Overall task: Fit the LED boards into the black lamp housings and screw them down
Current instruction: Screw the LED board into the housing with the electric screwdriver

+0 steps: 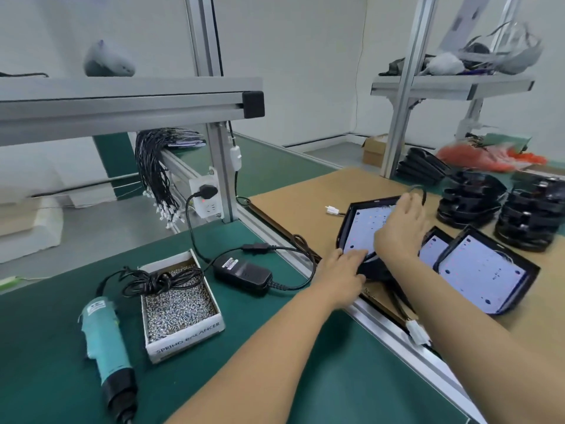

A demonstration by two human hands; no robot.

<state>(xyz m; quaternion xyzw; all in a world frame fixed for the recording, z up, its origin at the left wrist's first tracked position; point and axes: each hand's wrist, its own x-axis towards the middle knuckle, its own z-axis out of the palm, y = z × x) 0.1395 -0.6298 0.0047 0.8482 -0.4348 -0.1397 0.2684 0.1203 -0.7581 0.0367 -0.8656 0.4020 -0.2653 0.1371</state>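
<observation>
The right hand (400, 228) lies flat with straight fingers on the white LED board (363, 229) inside a black lamp housing (347, 221), which is tilted up on its near edge over the brown cardboard sheet (305, 194) on the right part of the bench (61, 332). The left hand (339, 270) reaches in from the near left, its fingers stretched out along the near edge of the same housing, pressing on it; whether any finger curls under the rim is hidden. A cable with a white plug (331, 211) trails from the far left corner of this housing.

Just right of the hands, two more housings with boards fitted lie flat and overlapping: a nearer housing (486, 270) partly covers the one behind (434, 246). Far right of them stand stacks of empty black housings (467, 200).

To the left, on the green mat, a black power adapter (243, 274) lies with its cord running to a wall socket (205, 195) on the aluminium frame. Near left of it is an open cardboard box of small silver screws (179, 307), a coiled black cord resting on its far rim. Left of the box lies a teal electric screwdriver (105, 335), tip pointing near. A bundle of black wires (156, 169) hangs from the frame at the far left.
</observation>
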